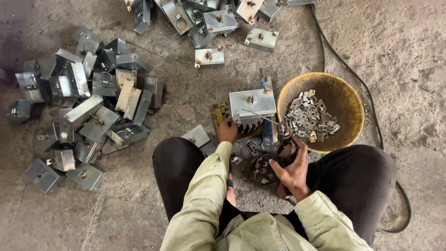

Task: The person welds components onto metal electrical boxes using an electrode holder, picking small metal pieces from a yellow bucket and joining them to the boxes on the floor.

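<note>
Grey sheet-metal box (252, 103), rectangular with a small fitting in the middle of its top face, sits on the concrete floor (409, 56) just in front of the squatting person's knees, resting on a low stand of yellow and blue metal (266, 128). A thin metal rod (260, 115) pokes out from its near face toward four o'clock. The left hand (227, 130) is at the box's seven o'clock corner, fingers curled and pressed against the lower edge of the box and the stand beneath it; whether it grips or only steadies I cannot tell. The right hand (292, 168) lies at about five o'clock from the box, closed around a dark, worn tool handle (284, 151) that points up toward the rod.

Right beside the box, at three o'clock, stands a round, rust-yellow metal bowl (346, 93) holding a heap of small flat grey metal pieces (309, 117). A few more such bits (262, 165) are scattered on the floor between the person's knees. A black cable (346, 65) curves past the bowl's far side and runs down toward five o'clock.

Off at nine o'clock, well apart from the hands, lies a big jumbled pile of similar grey metal boxes (88, 107). Another cluster of boxes (209, 18) lies at twelve o'clock along the top edge, with one lone box (209, 58) lying between it and the box at the hands.
</note>
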